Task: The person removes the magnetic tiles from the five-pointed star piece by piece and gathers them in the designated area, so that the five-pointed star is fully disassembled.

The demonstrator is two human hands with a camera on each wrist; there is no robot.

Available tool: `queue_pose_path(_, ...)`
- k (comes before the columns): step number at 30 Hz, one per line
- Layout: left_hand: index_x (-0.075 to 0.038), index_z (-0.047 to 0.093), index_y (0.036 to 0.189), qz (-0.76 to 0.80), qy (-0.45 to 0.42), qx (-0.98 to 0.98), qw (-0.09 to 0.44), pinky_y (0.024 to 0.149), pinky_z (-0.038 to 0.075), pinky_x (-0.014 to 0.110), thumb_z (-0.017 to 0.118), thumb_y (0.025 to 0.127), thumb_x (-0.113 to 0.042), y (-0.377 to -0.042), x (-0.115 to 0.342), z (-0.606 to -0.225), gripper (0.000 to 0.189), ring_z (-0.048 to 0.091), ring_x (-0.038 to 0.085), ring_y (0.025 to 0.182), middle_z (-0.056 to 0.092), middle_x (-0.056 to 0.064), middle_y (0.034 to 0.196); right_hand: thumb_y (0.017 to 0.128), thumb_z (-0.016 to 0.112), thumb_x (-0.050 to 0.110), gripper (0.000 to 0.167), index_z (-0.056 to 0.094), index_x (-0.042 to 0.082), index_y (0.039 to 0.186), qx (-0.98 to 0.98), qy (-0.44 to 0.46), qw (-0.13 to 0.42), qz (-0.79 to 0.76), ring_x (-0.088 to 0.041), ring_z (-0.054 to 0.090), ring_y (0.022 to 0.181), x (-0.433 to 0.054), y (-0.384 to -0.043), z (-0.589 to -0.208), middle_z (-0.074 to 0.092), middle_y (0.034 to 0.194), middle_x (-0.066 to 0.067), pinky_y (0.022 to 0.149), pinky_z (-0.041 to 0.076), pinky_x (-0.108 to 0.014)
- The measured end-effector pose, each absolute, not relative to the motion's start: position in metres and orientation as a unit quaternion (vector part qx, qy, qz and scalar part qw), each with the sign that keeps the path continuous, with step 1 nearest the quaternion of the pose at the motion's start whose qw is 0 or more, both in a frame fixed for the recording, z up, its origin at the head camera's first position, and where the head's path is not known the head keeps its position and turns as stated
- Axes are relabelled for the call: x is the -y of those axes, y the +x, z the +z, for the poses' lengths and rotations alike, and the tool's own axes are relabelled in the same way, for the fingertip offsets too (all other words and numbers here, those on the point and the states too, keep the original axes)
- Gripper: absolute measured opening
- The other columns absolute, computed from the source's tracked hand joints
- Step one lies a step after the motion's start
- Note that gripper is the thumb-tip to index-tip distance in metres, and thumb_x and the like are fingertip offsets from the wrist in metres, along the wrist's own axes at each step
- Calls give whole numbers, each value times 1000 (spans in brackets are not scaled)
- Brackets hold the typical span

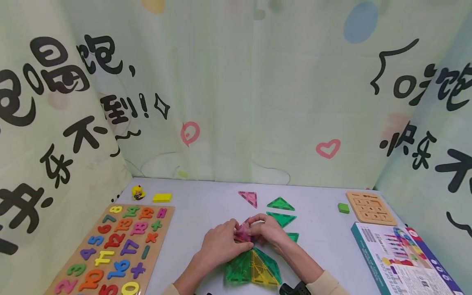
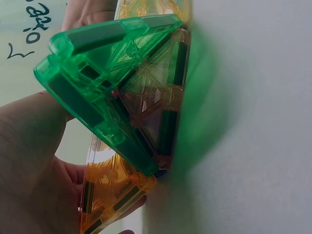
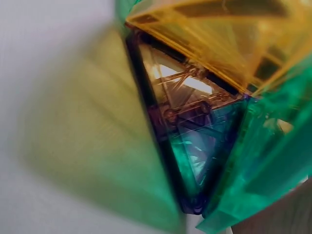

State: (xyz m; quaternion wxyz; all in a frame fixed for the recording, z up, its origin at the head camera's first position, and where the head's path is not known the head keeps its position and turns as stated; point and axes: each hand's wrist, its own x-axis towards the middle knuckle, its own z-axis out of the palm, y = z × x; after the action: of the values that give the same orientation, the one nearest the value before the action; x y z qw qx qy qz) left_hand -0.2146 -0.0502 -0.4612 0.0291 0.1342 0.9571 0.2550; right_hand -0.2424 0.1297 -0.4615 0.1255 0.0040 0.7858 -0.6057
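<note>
Both hands meet at the middle of the table around a pink translucent magnetic tile (image 1: 242, 232). My left hand (image 1: 221, 242) grips it from the left, its thumb stretched along the near side. From the right, my right hand (image 1: 268, 230) pinches the same tile with curled fingers. Just in front stands a structure of magnetic tiles, with a green part (image 1: 239, 268) and a yellow triangle (image 1: 261, 271). In the left wrist view, a green triangle (image 2: 87, 100) leans close to an orange tile (image 2: 114, 187). The right wrist view shows a dark-edged purple triangle (image 3: 195, 122) below a yellow tile (image 3: 219, 34).
Behind the hands lie a pink triangle (image 1: 250, 198) and several green triangles (image 1: 281, 203). A number puzzle board (image 1: 123, 235) is on the left, with a yellow block (image 1: 162, 198) and small figure (image 1: 138, 192) behind. A box (image 1: 402, 258), wooden board (image 1: 370, 208) and green block (image 1: 343, 208) lie right.
</note>
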Motion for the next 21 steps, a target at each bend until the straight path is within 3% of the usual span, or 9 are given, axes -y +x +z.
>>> queue_pose_path(8,-22,54,90,253,134,-958,35,56,34,26,69,78,-69,-215,51,-460,51,47,11,65,52,-8,74,83,70,8,29,59,-3,108,-768,3,143,-624,-9,55,56,-134,-241,-459,60,63,3,56,50,-23)
queue_pose_path(15,-21,55,91,248,139,-958,34,57,33,27,68,78,-69,-213,52,-459,51,46,11,66,51,-8,76,86,66,4,33,53,-5,115,-740,3,169,-651,-9,60,59,-141,-242,-452,63,68,-1,56,54,-23)
queue_pose_path(21,-22,55,92,246,141,-958,41,57,35,28,68,78,-69,-215,52,-459,50,47,11,66,52,-8,76,84,64,1,33,56,-3,115,-785,0,110,-609,-14,58,63,-145,-253,-443,66,79,-7,59,54,-29)
